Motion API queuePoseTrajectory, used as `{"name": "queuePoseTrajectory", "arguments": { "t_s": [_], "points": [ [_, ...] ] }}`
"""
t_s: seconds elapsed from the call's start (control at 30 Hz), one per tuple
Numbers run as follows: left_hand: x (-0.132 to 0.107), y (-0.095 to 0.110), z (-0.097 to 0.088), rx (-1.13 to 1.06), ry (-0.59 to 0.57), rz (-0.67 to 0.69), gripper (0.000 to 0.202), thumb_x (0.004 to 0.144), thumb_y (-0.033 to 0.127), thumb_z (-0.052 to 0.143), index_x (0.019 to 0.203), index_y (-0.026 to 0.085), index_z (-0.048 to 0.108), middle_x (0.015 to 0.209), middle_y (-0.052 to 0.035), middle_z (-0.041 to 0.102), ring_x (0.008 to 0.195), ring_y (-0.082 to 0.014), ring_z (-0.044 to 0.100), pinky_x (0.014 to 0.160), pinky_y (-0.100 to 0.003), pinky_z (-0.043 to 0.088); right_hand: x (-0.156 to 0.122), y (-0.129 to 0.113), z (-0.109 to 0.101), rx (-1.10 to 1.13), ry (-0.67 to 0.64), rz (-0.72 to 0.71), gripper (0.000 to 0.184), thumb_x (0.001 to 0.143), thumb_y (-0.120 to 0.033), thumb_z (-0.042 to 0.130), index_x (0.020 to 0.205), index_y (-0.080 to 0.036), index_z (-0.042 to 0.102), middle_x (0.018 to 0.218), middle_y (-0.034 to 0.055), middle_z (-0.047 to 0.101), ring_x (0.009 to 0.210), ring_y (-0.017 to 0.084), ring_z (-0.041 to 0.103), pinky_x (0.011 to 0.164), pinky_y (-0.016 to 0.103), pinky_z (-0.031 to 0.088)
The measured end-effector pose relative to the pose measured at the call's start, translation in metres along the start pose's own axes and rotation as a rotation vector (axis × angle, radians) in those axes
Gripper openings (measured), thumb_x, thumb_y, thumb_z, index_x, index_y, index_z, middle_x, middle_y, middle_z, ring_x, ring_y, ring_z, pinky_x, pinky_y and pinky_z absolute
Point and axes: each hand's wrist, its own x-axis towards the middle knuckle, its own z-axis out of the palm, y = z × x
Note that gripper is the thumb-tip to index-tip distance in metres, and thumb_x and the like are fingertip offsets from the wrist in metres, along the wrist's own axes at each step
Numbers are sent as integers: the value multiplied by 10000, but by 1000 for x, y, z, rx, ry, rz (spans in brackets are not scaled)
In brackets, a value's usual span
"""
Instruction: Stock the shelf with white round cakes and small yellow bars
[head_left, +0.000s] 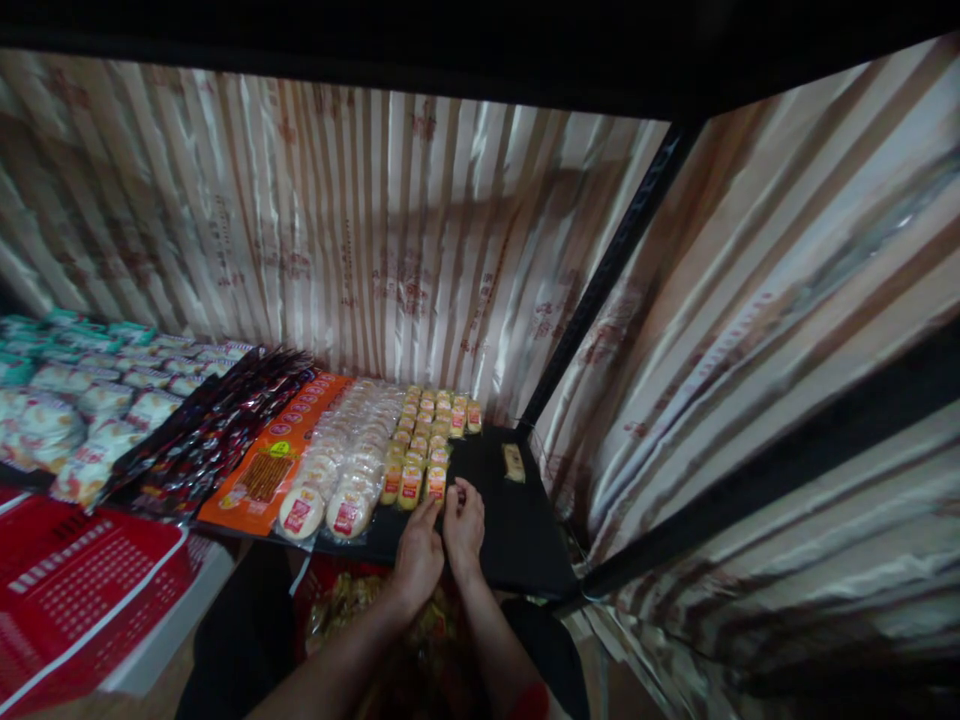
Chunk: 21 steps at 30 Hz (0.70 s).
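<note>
Small yellow packaged cakes (409, 484) with orange-red labels lie in rows on a black shelf (517, 530). My left hand (420, 555) has its fingertips closed at the near end of the front-right packaged cake (436, 482). Beside it, my right hand (465, 525) is by the right side of that same cake, fingers bent and a little apart, with nothing visible in them. A single pale packet (514, 462) lies apart near the shelf's right end. Below my wrists, a red container holds several more yellow packets (345, 605), partly hidden by my forearms.
Left of the cakes are round white packaged biscuits (349, 510), an orange snack bag (262, 480), dark packets (195, 450) and white bags (105, 430). A red basket (97, 600) stands at lower left. Black posts (600, 290) and striped curtains (337, 220) border the shelf.
</note>
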Motion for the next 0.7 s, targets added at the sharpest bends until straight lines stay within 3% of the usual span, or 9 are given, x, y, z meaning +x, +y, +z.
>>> {"name": "queuePoseTrajectory", "arguments": {
  "t_s": [0.17,0.3,0.5,0.7],
  "points": [
    [-2,1,1,-10,11,3,588,634,9,394,1170,159,587,1291,-75,536,1237,-190,447,1106,-356,286,16,1,19,184,-119,144,642,831,-579,244,1255,-163,488,1349,102,462,1310,197,330,1069,360,255],
    [1,-2,-1,-14,9,33,554,672,26,374,1164,164,588,1288,-75,537,1242,-193,439,1108,-366,281,18,-1,34,297,-206,169,674,814,-626,270,1251,-169,504,1365,84,450,1353,181,247,1105,365,200],
    [-1,-13,-7,122,34,132,530,725,49,359,1212,146,542,1306,-98,517,1242,-194,437,1083,-365,320,17,-5,38,321,-223,208,728,803,-660,246,1294,-166,458,1403,83,400,1371,178,191,1114,369,171],
    [-5,-25,-14,458,103,312,564,773,71,344,1330,136,410,1448,-104,323,1371,-216,198,1126,-424,199,16,-7,44,325,-223,246,766,822,-640,244,1411,-150,248,1476,97,252,1362,197,222,1086,366,232]
  ]
}}
